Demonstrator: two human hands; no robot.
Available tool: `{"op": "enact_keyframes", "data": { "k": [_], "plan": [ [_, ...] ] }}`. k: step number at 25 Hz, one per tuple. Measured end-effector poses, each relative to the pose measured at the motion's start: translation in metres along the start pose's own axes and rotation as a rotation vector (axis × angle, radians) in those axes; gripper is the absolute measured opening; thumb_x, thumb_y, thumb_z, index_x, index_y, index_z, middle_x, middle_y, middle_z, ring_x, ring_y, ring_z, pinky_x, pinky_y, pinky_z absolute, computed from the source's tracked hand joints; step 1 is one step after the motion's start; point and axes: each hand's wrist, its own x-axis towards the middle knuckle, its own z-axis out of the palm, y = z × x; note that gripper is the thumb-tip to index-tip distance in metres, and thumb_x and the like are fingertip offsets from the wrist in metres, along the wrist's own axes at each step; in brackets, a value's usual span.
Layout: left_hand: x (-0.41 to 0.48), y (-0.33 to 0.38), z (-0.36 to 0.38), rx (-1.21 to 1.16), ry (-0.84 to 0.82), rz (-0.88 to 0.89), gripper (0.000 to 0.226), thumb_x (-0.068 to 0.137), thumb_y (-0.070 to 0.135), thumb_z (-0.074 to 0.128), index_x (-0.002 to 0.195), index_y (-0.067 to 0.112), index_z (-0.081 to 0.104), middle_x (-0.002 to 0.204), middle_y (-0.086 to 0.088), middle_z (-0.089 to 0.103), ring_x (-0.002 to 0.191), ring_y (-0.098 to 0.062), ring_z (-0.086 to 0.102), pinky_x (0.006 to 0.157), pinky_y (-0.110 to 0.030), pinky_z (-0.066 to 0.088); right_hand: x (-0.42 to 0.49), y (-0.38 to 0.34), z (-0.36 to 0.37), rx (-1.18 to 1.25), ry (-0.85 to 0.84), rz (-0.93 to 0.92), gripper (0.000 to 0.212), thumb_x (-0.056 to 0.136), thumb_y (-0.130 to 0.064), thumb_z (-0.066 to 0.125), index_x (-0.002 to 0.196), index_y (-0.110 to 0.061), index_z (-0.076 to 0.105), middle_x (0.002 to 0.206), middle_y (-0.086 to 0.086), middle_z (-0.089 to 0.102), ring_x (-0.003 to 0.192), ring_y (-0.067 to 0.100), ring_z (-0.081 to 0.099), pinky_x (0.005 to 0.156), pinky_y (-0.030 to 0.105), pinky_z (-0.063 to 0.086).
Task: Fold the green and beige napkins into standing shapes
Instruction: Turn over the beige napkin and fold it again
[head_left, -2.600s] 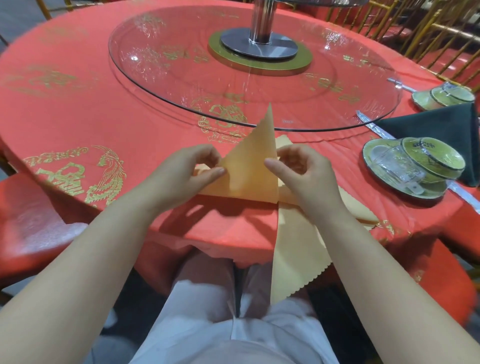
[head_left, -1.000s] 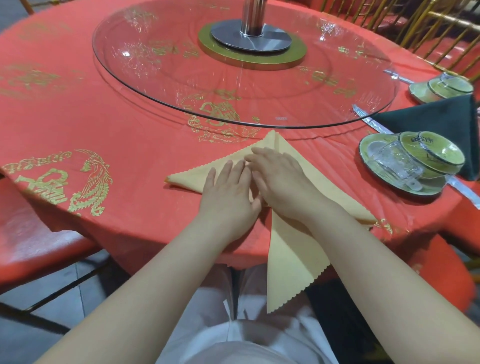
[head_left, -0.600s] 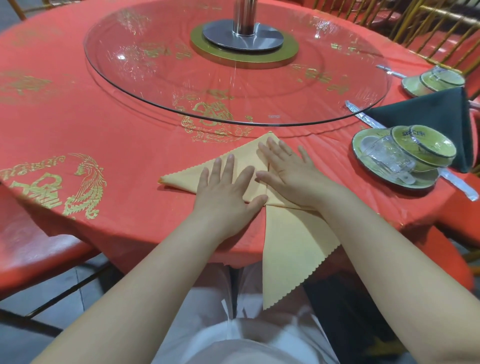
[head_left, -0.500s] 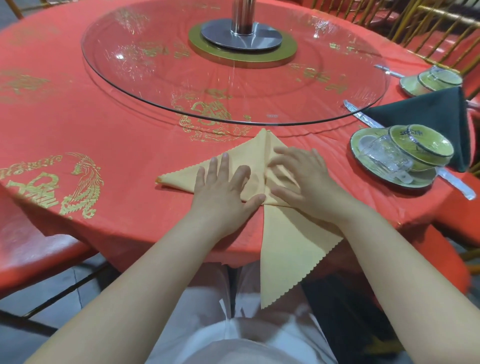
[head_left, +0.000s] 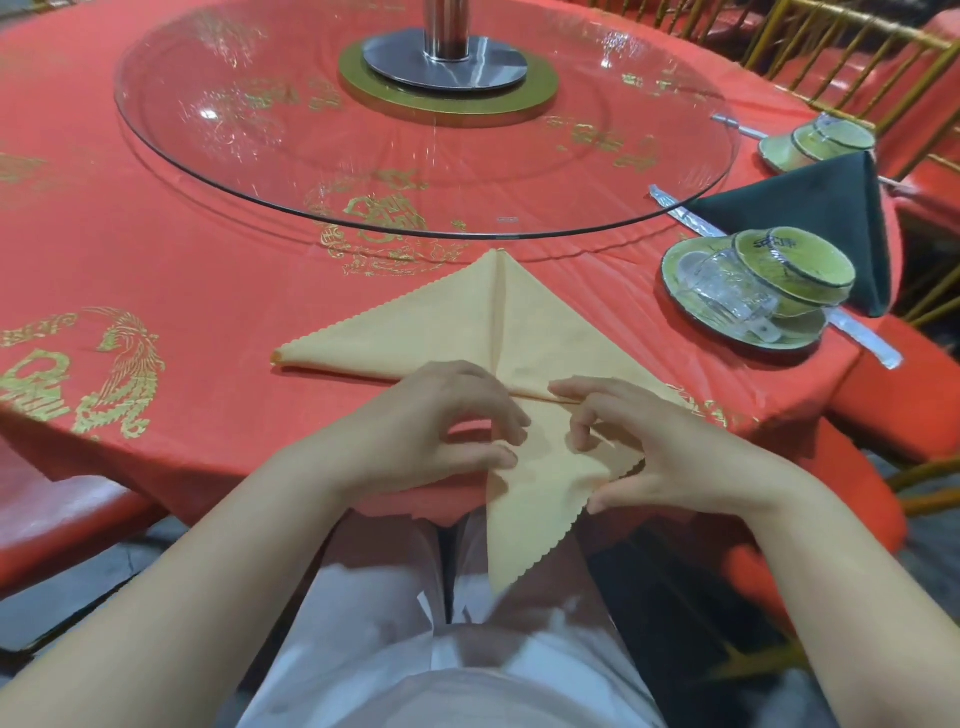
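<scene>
The beige napkin (head_left: 441, 327) lies on the red tablecloth as a flat triangle with a centre crease, its tip pointing away from me. One pointed flap hangs over the table edge towards my lap. My left hand (head_left: 431, 426) pinches the left edge of that flap just below the fold line. The flap's right side is held by my right hand (head_left: 654, 447), thumb underneath and fingers curled on top. A dark green napkin (head_left: 810, 208) lies at the right, between two place settings.
A big glass turntable (head_left: 260, 171) on a steel post fills the table's middle. A green plate (head_left: 675, 280) with a bowl and an overturned glass sits right of the napkin, beside wrapped chopsticks (head_left: 862, 338). Red-cushioned gold chairs (head_left: 883, 67) ring the table.
Both hands pressed the napkin flat on the table, then slid back towards me. They now grip the flap that hangs over the edge.
</scene>
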Motion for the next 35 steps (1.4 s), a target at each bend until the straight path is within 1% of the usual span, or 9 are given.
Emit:
{"op": "enact_keyframes", "data": {
  "k": [9, 13, 16, 19, 21, 23, 25, 30, 35],
  "plan": [
    [0.003, 0.001, 0.005, 0.12, -0.085, -0.006, 0.022, 0.068, 0.048, 0.071, 0.074, 0.028, 0.064, 0.09, 0.011, 0.065, 0.09, -0.009, 0.054, 0.086, -0.032, 0.038, 0.0, 0.002, -0.001, 0.072, -0.014, 0.018, 0.04, 0.062, -0.021, 0.085, 0.086, -0.032, 0.055, 0.141, -0.027, 0.034, 0.132, -0.013, 0.021, 0.104, 0.014, 0.029],
    [0.008, 0.0, 0.004, 0.06, -0.072, -0.024, 0.019, 0.067, 0.042, 0.073, 0.07, 0.023, 0.069, 0.085, 0.012, 0.068, 0.085, -0.006, 0.056, 0.083, -0.03, 0.041, -0.005, 0.004, -0.001, 0.019, 0.049, 0.003, 0.046, 0.057, -0.028, 0.087, 0.09, -0.032, 0.056, 0.142, -0.026, 0.034, 0.137, -0.012, 0.007, 0.114, 0.021, 0.01],
    [0.015, 0.007, -0.006, -0.119, -0.012, -0.078, 0.016, 0.065, 0.035, 0.079, 0.069, 0.022, 0.07, 0.08, 0.008, 0.069, 0.085, -0.008, 0.06, 0.079, -0.026, 0.046, -0.013, 0.003, -0.003, 0.031, 0.121, 0.01, 0.054, 0.053, -0.032, 0.088, 0.098, -0.032, 0.057, 0.139, -0.022, 0.04, 0.136, -0.01, 0.015, 0.112, 0.019, 0.014],
    [0.03, 0.012, -0.018, -0.311, 0.097, -0.223, 0.013, 0.07, 0.03, 0.074, 0.07, 0.018, 0.067, 0.077, 0.007, 0.067, 0.078, -0.009, 0.061, 0.074, -0.023, 0.046, -0.018, 0.005, -0.007, 0.089, 0.221, 0.061, 0.066, 0.053, -0.034, 0.089, 0.11, -0.024, 0.057, 0.124, -0.017, 0.053, 0.117, -0.01, 0.043, 0.096, 0.007, 0.031],
    [0.041, 0.008, -0.019, -0.386, 0.138, -0.293, 0.013, 0.082, 0.024, 0.066, 0.073, 0.016, 0.061, 0.067, 0.012, 0.06, 0.064, -0.004, 0.054, 0.063, -0.017, 0.043, -0.016, 0.008, -0.01, 0.112, 0.326, 0.115, 0.056, 0.06, -0.041, 0.083, 0.106, -0.02, 0.059, 0.102, -0.012, 0.062, 0.092, -0.004, 0.055, 0.078, 0.007, 0.038],
    [0.053, 0.002, -0.016, -0.455, 0.191, -0.434, 0.018, 0.089, 0.025, 0.058, 0.073, 0.018, 0.054, 0.055, 0.014, 0.05, 0.048, -0.003, 0.041, 0.047, -0.017, 0.033, -0.008, 0.013, -0.011, 0.064, 0.455, 0.139, 0.03, 0.074, -0.042, 0.073, 0.088, -0.018, 0.06, 0.078, -0.004, 0.059, 0.07, 0.007, 0.052, 0.064, 0.016, 0.038],
    [0.063, -0.005, -0.01, -0.398, 0.267, -0.559, 0.023, 0.091, 0.029, 0.054, 0.071, 0.02, 0.05, 0.056, 0.01, 0.045, 0.044, -0.004, 0.035, 0.043, -0.02, 0.028, 0.004, 0.017, -0.009, 0.004, 0.551, 0.222, 0.024, 0.084, -0.035, 0.063, 0.076, -0.013, 0.057, 0.065, 0.003, 0.052, 0.059, 0.011, 0.043, 0.057, 0.022, 0.032],
    [0.062, -0.014, -0.01, -0.272, 0.408, -0.52, 0.012, 0.095, 0.028, 0.045, 0.098, 0.021, 0.054, 0.094, 0.007, 0.057, 0.088, -0.014, 0.055, 0.083, -0.033, 0.044, 0.026, 0.017, 0.004, -0.184, 0.624, 0.388, 0.034, 0.089, -0.03, 0.054, 0.067, -0.005, 0.048, 0.057, 0.003, 0.043, 0.066, 0.031, 0.044, 0.056, 0.036, 0.027],
    [0.028, -0.03, -0.021, 0.278, 0.301, -0.467, 0.057, 0.081, 0.053, 0.044, 0.126, 0.018, 0.047, 0.126, -0.003, 0.053, 0.116, -0.022, 0.047, 0.101, -0.04, 0.035, 0.029, 0.017, 0.008, -0.272, 0.682, 0.368, 0.038, 0.091, -0.033, 0.051, 0.065, -0.006, 0.047, 0.06, 0.007, 0.049, 0.068, 0.032, 0.045, 0.056, 0.034, 0.024]
  ]
}}
